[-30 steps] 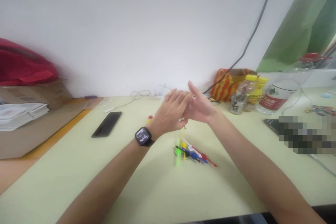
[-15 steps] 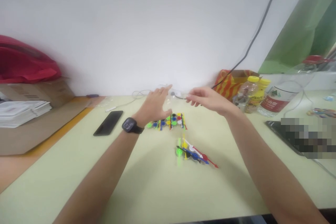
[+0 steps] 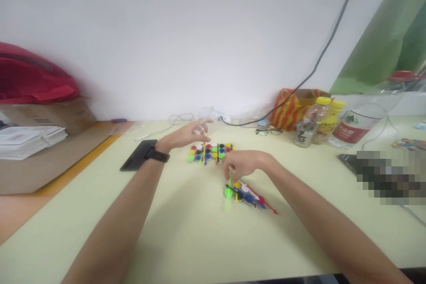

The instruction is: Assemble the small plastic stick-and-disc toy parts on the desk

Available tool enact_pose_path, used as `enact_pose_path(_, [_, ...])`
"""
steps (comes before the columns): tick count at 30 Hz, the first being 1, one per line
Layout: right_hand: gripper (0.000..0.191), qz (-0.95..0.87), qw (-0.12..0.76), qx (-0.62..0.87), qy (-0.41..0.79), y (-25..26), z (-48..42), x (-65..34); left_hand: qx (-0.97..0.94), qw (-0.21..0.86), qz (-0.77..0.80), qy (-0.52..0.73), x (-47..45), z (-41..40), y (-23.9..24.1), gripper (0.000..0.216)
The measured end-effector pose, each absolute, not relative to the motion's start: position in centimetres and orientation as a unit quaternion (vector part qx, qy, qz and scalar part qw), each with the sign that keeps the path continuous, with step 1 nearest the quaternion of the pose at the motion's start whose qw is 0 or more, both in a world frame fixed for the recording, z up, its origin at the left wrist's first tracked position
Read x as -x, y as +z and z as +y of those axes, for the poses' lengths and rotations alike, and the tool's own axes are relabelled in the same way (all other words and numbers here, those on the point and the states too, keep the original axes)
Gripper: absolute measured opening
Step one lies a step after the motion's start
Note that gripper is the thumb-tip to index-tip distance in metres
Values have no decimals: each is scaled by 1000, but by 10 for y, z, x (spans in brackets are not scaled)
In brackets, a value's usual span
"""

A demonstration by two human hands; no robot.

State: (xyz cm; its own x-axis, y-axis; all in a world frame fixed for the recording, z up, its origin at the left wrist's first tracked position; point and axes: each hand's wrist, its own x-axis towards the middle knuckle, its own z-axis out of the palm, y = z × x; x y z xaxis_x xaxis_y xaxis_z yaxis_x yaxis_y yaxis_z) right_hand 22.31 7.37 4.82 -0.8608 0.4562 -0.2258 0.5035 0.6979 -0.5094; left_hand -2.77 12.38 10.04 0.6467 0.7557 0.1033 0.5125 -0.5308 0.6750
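Note:
A small pile of colourful plastic picks [image 3: 248,195] lies on the pale green table [image 3: 199,239], with a green pick [image 3: 228,193] at its left end. My right hand [image 3: 241,164] hovers just above the pile, fingers curled down toward the green pick; whether it grips it is unclear. A cluster of coloured round pieces and picks [image 3: 209,152] sits farther back. My left hand [image 3: 188,135], with a black watch on its wrist, rests behind that cluster, fingers stretched out and holding nothing.
A black phone [image 3: 138,160] lies at left, by cardboard and stacked papers [image 3: 29,135]. Glasses [image 3: 269,131], a striped bag [image 3: 293,106], bottles [image 3: 311,126] and cables stand along the wall. A dark flat device [image 3: 353,159] is at right.
My hands have parted from in front of me. The right hand came down to the pick pile; the left moved back and left beside the coloured cluster, now uncovered.

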Motion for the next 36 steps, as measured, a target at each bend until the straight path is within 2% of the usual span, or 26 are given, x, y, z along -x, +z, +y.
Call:
enact_pose_path(6, [11,910,64,-292,-287,63,66,-230,-833,383,356,180,29,128,95,69])
enact_pose_path(14, [10,900,-45,-326,-286,110,50,-252,-818,439,333,164,28,123,99,68])
enact_pose_path(17, [15,885,-119,-325,-311,127,44,-267,-818,453,325,145,26,122,100,71])
enact_pose_path(21, [16,828,-287,-357,-324,142,39,-295,-812,481,309,118,23,124,93,70])
enact_pose_path(24, [17,769,-412,-386,-302,149,37,-310,-808,511,276,97,19,124,89,66])
enact_pose_path(27, [15,723,-489,-408,-268,149,39,-311,-812,522,244,89,12,118,89,63])
enact_pose_path(30, [14,716,-487,-433,-251,144,44,-303,-814,525,235,78,2,110,91,62])
enact_pose_path(36, [15,769,-384,-439,-263,129,52,-285,-793,560,212,109,-14,103,86,50])
